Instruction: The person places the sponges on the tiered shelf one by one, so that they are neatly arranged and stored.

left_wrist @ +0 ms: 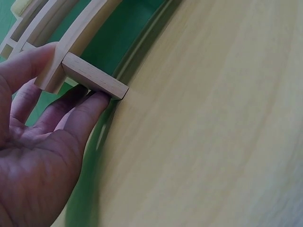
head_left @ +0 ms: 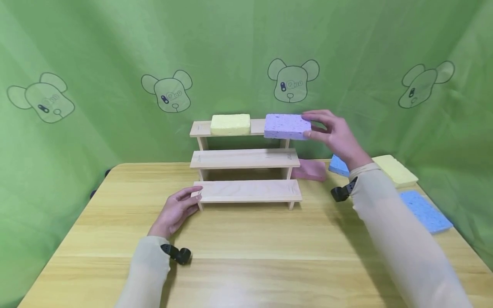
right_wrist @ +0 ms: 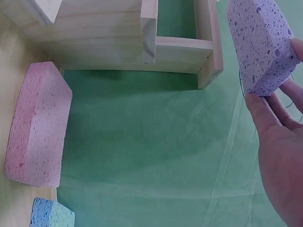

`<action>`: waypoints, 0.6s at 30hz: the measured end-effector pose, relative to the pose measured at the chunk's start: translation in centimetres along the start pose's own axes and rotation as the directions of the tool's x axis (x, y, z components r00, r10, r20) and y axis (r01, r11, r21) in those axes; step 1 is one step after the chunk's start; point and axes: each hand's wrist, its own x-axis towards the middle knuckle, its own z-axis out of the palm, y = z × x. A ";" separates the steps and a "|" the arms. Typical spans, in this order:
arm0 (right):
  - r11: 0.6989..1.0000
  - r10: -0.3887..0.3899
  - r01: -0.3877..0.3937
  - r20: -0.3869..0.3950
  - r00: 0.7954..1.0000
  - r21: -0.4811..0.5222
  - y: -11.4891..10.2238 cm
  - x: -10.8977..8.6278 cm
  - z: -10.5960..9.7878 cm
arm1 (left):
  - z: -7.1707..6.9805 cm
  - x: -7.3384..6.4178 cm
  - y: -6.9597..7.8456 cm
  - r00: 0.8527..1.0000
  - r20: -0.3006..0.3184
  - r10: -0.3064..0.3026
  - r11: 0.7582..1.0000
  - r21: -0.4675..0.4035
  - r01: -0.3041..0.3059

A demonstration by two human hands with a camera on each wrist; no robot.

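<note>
My right hand (head_left: 339, 134) pinches the right end of a purple sponge (head_left: 286, 126) between thumb and fingers. In the right wrist view that sponge (right_wrist: 260, 47) hangs a little above the top board, apart from it. A three-step wooden shelf (head_left: 246, 158) stands on the table. At the left of its top step lies a pale yellow sponge (head_left: 230, 124). My left hand (head_left: 179, 209) holds the left end of the bottom step. In the left wrist view its fingers (left_wrist: 92, 111) rest against the wooden leg (left_wrist: 94, 78).
Right of the shelf lies a pink sponge (head_left: 310, 170), partly behind it. Farther right are a blue sponge (head_left: 338, 165), partly hidden by my hand, another yellow sponge (head_left: 394, 171) and another blue sponge (head_left: 425, 211). A green curtain (head_left: 231, 55) hangs behind the wooden table (head_left: 246, 244).
</note>
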 end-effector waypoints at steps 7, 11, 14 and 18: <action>0.999 0.037 -0.037 0.017 0.999 0.002 0.4 0.7 0.3 | 0.1 -0.1 0.0 1.000 -0.001 0.000 1.000 0.008 0.000; 0.999 0.050 -0.050 0.019 0.999 0.005 0.7 1.1 0.5 | 0.1 -0.1 -0.2 1.000 0.003 -0.001 1.000 0.012 0.001; 0.999 0.052 -0.052 0.017 0.998 0.013 0.8 1.6 0.6 | 0.0 -0.1 -0.1 1.000 -0.003 0.004 1.000 0.010 -0.004; 0.999 0.047 -0.047 0.016 0.999 0.023 0.9 2.0 0.7 | 0.0 -0.1 0.0 1.000 0.001 0.004 1.000 0.013 -0.004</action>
